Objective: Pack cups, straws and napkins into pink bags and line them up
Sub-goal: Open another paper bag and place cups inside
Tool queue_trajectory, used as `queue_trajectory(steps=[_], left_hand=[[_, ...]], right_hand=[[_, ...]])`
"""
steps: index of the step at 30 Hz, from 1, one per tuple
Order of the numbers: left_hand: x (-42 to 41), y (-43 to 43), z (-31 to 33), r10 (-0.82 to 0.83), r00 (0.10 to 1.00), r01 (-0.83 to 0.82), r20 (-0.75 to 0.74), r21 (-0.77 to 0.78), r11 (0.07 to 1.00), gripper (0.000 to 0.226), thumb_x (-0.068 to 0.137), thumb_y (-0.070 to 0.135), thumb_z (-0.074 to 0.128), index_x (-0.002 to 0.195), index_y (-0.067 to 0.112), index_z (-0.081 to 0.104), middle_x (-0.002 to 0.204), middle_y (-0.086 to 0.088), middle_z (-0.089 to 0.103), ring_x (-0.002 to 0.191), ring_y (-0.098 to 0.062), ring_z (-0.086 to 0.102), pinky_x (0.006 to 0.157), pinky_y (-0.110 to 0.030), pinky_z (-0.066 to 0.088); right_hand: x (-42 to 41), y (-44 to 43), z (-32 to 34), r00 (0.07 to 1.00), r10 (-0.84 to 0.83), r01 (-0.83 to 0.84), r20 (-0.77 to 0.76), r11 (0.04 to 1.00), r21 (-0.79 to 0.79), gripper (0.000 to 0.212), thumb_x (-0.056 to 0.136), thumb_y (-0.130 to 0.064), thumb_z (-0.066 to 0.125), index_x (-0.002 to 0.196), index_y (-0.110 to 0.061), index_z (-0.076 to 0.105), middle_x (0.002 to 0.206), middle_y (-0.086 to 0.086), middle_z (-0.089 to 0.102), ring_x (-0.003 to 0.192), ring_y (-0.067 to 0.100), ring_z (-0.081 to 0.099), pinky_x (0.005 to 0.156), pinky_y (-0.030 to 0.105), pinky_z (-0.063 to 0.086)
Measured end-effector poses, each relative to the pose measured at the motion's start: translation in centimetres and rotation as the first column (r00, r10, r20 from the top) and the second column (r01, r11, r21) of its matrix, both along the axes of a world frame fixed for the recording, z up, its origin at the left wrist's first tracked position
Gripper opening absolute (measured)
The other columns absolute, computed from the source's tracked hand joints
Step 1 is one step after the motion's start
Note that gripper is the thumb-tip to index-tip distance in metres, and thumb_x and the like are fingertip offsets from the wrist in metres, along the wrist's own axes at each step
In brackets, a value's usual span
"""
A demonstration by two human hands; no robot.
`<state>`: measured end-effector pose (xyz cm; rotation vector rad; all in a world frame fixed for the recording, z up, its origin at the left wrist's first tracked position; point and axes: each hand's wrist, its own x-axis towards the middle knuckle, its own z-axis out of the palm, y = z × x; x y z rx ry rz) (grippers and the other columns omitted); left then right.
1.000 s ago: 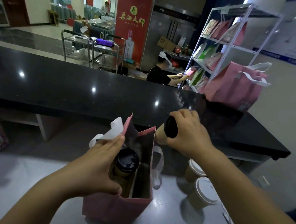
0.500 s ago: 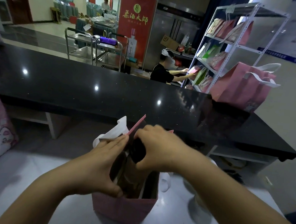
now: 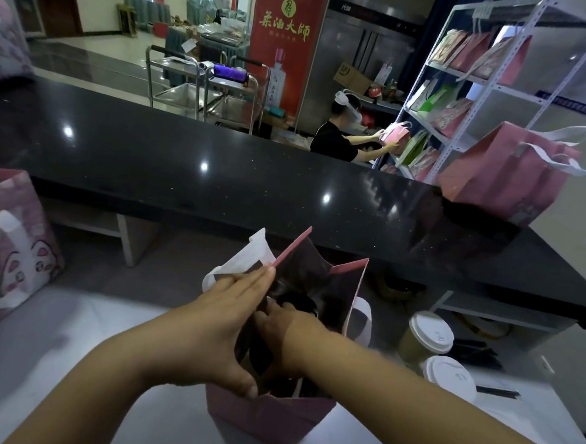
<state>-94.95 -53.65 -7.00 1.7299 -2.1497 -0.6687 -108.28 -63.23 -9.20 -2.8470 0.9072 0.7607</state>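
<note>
An open pink bag [image 3: 272,423] with white handles stands on the white table in front of me. My left hand [image 3: 209,330] holds its left wall apart, fingers flat along the rim and thumb on the near edge. My right hand [image 3: 288,338] reaches down inside the bag, closed around a cup whose black lid [image 3: 300,304] shows just past my fingers. The rest of the bag's inside is dark and hidden. Two paper cups with white lids [image 3: 430,333] [image 3: 452,377] stand on the table to the right of the bag.
Thin black straws [image 3: 494,392] lie beyond the white-lidded cups. A pink bag with a cat print [image 3: 5,249] stands at the left edge. Pink bags [image 3: 503,179] sit on the black counter [image 3: 219,176] at right. Behind it, a person [image 3: 338,138] handles a bag at a white shelf rack [image 3: 482,79].
My right hand carried the black-lidded cup from above the bag's right side over the opening and down into the bag. My left hand kept holding the bag open.
</note>
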Motion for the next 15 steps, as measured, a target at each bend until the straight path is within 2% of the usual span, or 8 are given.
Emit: queue_trajectory(steps=[3, 6, 10, 15], left_hand=[[0.2, 0.0, -0.1, -0.003, 1.000, 0.003, -0.004, -0.019, 1.000, 0.132, 0.052, 0.058, 0.073, 0.135, 0.046, -0.029, 0.145, 0.034, -0.023, 0.133, 0.011, -0.019, 0.114, -0.020, 0.016], [0.6, -0.1, 0.0, 0.011, 1.000, -0.011, -0.017, -0.019, 1.000, 0.135, 0.052, 0.058, 0.074, 0.140, 0.039, -0.026, 0.150, 0.027, -0.019, 0.135, 0.007, -0.015, 0.114, -0.023, 0.018], [0.8, -0.4, -0.3, 0.043, 0.999, -0.044, -0.014, -0.025, 0.999, 0.137, 0.054, 0.061, 0.074, 0.128, 0.041, -0.039, 0.142, 0.030, -0.025, 0.129, 0.012, -0.021, 0.109, -0.014, 0.010], [1.1, -0.7, -0.8, 0.103, 0.994, -0.105, -0.033, -0.043, 0.994, 0.139, 0.050, 0.066, 0.070, 0.136, 0.037, -0.035, 0.148, 0.026, -0.025, 0.136, 0.004, -0.016, 0.113, -0.023, 0.018]], right_hand=[[-0.2, -0.1, 0.2, 0.999, 0.009, -0.010, -0.032, 1.000, -0.023, 0.090, 0.073, -0.048, 0.073, 0.143, -0.018, 0.025, 0.143, 0.009, 0.031, 0.122, 0.032, 0.037, 0.095, 0.047, 0.044], [-0.5, -0.2, 0.4, 0.998, 0.027, -0.032, -0.062, 0.997, -0.071, 0.085, 0.075, -0.039, 0.074, 0.142, -0.018, 0.027, 0.139, 0.009, 0.034, 0.116, 0.032, 0.042, 0.092, 0.045, 0.046], [-0.7, -0.2, -0.4, 1.000, 0.024, -0.024, -0.004, 0.997, -0.075, 0.074, 0.074, -0.035, 0.075, 0.134, -0.014, 0.038, 0.127, 0.011, 0.043, 0.105, 0.030, 0.046, 0.088, 0.041, 0.047], [-0.8, 0.0, -1.8, 0.998, 0.048, -0.045, 0.040, 0.996, -0.073, 0.062, 0.078, -0.033, 0.071, 0.127, -0.009, 0.042, 0.125, 0.013, 0.044, 0.104, 0.033, 0.045, 0.086, 0.044, 0.047]])
